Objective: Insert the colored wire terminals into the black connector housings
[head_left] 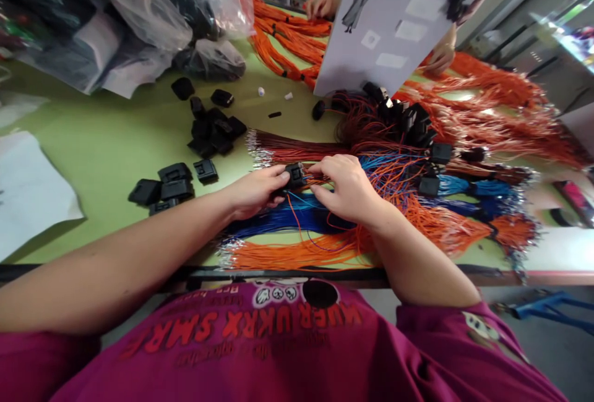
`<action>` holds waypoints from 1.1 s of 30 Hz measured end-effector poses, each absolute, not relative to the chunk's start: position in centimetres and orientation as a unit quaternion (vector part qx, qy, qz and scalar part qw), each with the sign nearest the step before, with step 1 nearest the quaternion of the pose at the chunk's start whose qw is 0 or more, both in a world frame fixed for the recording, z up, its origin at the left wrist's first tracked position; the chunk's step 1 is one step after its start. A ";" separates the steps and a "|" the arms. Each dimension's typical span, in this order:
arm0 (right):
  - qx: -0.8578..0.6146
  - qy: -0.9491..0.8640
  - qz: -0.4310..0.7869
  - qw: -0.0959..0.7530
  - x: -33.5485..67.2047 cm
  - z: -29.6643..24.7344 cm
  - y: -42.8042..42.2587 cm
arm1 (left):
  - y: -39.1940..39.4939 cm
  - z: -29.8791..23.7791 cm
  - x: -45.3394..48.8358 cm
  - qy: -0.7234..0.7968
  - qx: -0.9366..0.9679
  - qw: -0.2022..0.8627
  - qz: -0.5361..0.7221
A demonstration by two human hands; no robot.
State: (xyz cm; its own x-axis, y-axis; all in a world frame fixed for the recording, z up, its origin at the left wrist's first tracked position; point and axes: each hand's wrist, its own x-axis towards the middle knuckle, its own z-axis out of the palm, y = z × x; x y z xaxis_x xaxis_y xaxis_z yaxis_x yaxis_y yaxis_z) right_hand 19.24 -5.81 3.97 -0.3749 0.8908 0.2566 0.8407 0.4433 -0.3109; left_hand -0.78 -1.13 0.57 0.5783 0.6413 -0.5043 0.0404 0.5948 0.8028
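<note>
My left hand (255, 190) is closed on a small black plastic connector (295, 174), held just above the wire bundles. My right hand (346, 187) is closed in a pinch right beside the connector, its fingertips on thin wires at the connector's side. Under both hands lie bundles of blue wires (283, 216), orange wires (297, 252) and brown-red wires (297, 149) on a green table (116, 136). An orange wire and a blue one trail down from the connector.
Loose black connectors (174, 182) lie left of my hands, more (213, 127) further back. Wired connectors (417, 124) pile up at right. Plastic bags (153, 12) sit at back left, a white card (394, 18) stands behind. Other people's hands (325, 3) work orange wires across the table.
</note>
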 end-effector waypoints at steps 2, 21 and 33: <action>-0.524 -0.825 0.071 0.200 19.2 4.0 -5.8 | -1.1 0.5 -0.8 0.424 0.407 0.787 0.188; -0.522 -0.823 0.104 0.199 19.3 4.0 -5.7 | -1.2 0.8 -1.0 0.425 0.402 0.789 0.188; -0.526 -0.823 0.103 0.186 19.1 4.0 -5.7 | -1.3 0.7 -1.0 0.406 0.396 0.798 0.203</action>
State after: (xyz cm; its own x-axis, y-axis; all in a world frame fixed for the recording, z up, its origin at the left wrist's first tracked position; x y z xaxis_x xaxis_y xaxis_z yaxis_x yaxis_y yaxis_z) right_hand 19.10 -5.66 3.96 -0.3767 0.9049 0.1981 0.8282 0.4248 -0.3655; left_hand -0.99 -1.32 0.72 0.5874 0.6466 -0.4867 -0.0028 0.6030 0.7977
